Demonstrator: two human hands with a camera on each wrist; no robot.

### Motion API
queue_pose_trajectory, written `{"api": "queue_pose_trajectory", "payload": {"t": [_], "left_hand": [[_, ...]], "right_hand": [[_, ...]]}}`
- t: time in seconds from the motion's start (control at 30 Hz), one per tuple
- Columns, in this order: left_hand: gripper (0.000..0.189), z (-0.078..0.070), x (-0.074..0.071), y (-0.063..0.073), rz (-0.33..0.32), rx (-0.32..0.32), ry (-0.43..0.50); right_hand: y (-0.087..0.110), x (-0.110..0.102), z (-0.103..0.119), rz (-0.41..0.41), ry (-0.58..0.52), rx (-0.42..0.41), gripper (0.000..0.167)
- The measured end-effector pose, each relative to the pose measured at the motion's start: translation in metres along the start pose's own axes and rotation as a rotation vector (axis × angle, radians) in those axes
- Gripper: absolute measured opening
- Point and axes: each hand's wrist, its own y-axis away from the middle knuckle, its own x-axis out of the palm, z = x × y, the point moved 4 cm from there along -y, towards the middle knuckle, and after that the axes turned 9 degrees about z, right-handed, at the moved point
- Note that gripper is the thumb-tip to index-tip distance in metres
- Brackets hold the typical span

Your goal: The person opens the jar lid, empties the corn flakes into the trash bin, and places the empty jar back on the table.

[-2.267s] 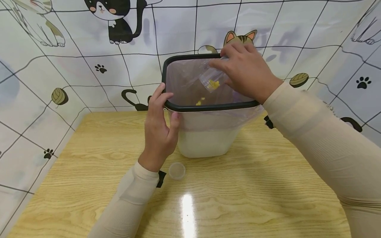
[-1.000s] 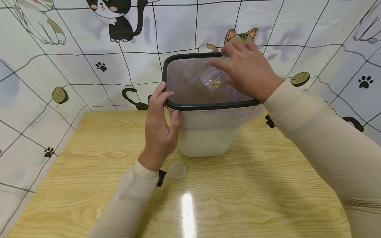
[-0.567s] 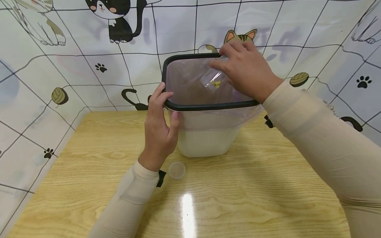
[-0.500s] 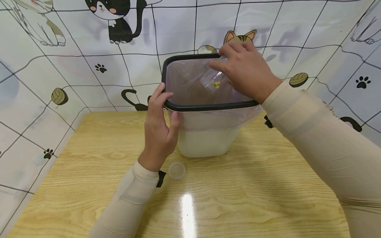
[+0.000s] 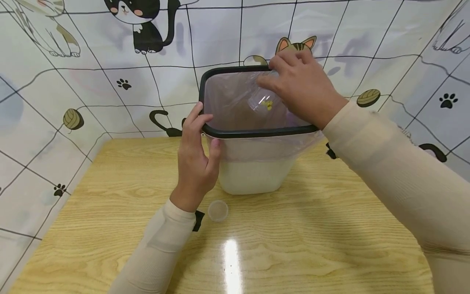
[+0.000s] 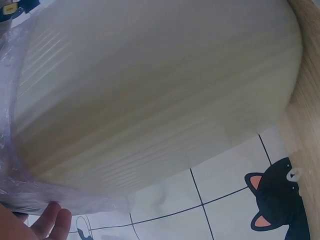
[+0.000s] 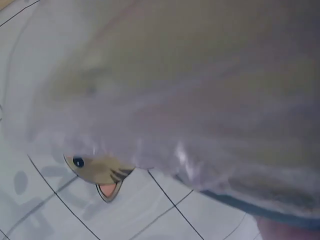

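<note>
A white trash bin (image 5: 253, 177) with a black rim and a thin, pinkish liner (image 5: 224, 94) stands on the table. My left hand (image 5: 196, 163) holds its near left corner, with fingers over the rim and the thumb against the front. In the left wrist view, fingers (image 6: 47, 222) show by the liner's folded edge. My right hand (image 5: 302, 87) grips a small clear plastic jar (image 5: 256, 99), tipped mouth-down inside the bin's opening. A few yellow bits (image 5: 269, 105) show in the jar near its mouth. The right wrist view mostly holds blurred bin wall and liner (image 7: 165, 115).
A round translucent lid (image 5: 218, 211) lies on the wood-grain table (image 5: 312, 241) in front of the bin, near my left wrist. Close behind the bin rises a white wall covering (image 5: 216, 36) printed with cats and grid lines.
The yellow clump in the jar has shrunk to a few bits, and yellow pieces were seen dropping into the bin earlier. Both hands have hardly moved.
</note>
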Motion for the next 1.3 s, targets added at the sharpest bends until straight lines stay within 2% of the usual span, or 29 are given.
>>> {"api": "queue_pose_trajectory", "payload": {"t": [0.43,0.97,1.13,1.3], "left_hand": [[0.046,-0.001,-0.001,-0.004,0.021,-0.021,-0.001],[0.046,-0.003,-0.004,-0.005,0.007,-0.025,-0.018],[0.045,-0.002,-0.003,-0.003,0.012,-0.031,-0.021],[0.045,0.0,-0.003,0.0,0.024,-0.047,-0.024]], "right_hand": [[-0.001,-0.004,-0.007,0.035,-0.006,0.018,0.052],[-0.003,-0.009,-0.005,0.018,-0.025,-0.001,0.045],[-0.003,-0.003,-0.006,0.055,-0.075,-0.004,0.049],[-0.003,-0.006,-0.011,0.087,-0.046,-0.009,0.046]]}}
